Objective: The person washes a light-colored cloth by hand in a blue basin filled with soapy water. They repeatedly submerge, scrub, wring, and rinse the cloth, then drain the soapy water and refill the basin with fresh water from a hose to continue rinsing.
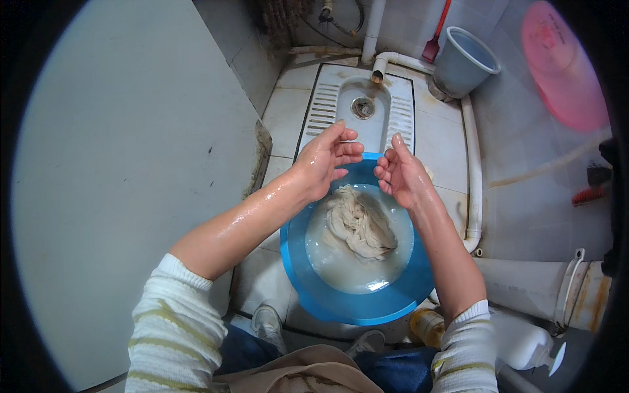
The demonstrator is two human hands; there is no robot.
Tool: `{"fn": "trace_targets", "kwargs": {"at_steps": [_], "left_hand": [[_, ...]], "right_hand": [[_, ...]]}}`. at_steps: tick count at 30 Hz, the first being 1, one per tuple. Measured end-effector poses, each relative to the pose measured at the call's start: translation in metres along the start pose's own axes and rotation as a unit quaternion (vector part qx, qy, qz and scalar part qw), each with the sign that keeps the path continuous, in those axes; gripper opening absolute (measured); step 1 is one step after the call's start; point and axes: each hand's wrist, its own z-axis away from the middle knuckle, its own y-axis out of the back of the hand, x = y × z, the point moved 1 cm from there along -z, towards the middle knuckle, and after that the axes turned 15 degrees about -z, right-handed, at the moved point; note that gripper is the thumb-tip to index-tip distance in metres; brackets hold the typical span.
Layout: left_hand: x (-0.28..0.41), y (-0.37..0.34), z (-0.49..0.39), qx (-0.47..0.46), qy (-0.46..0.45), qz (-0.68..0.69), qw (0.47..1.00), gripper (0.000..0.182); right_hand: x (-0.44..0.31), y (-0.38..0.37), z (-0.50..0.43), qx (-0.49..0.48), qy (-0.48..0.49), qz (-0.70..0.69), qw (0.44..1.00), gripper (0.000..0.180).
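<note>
My left hand [329, 159] and my right hand [403, 172] are raised over the far part of a blue plastic basin [344, 312]. Both are wet and hold nothing; their palms face each other, fingers loosely curled and apart. Below them a bundled pale beige cloth [361, 226] lies partly sunk in cloudy water [339, 270] inside the basin. Neither hand touches the cloth. Striped knit sleeves are pushed up on both forearms.
Beyond the basin is a white squat toilet [363, 120], with a plastic drain pipe [393, 58] ending over it. A grey bucket [457, 64] stands back right. Pink basin [560, 64], large pipe [521, 280] and white pump bottle [523, 339] are at right; a flat grey panel [123, 172] at left.
</note>
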Motion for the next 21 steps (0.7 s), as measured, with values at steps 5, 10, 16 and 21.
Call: {"fn": "trace_targets", "kwargs": {"at_steps": [5,10,16,21], "left_hand": [[-0.011,0.012,-0.006,0.034,0.040,-0.034,0.998,0.027],[-0.024,0.015,-0.015,0.033,0.060,-0.075,0.995,0.022],[-0.053,0.017,-0.025,-0.026,0.006,-0.221,0.975,0.021],[-0.110,0.023,-0.057,-0.009,-0.126,-0.566,0.815,0.021]], "right_hand": [[0.005,0.006,0.009,-0.014,0.027,0.042,0.999,0.021],[0.003,0.020,0.013,-0.079,0.058,0.059,0.993,0.021],[0.012,0.029,0.013,-0.138,0.066,0.152,0.976,0.016],[0.085,0.091,-0.019,-0.012,0.249,0.664,0.705,0.026]]}}
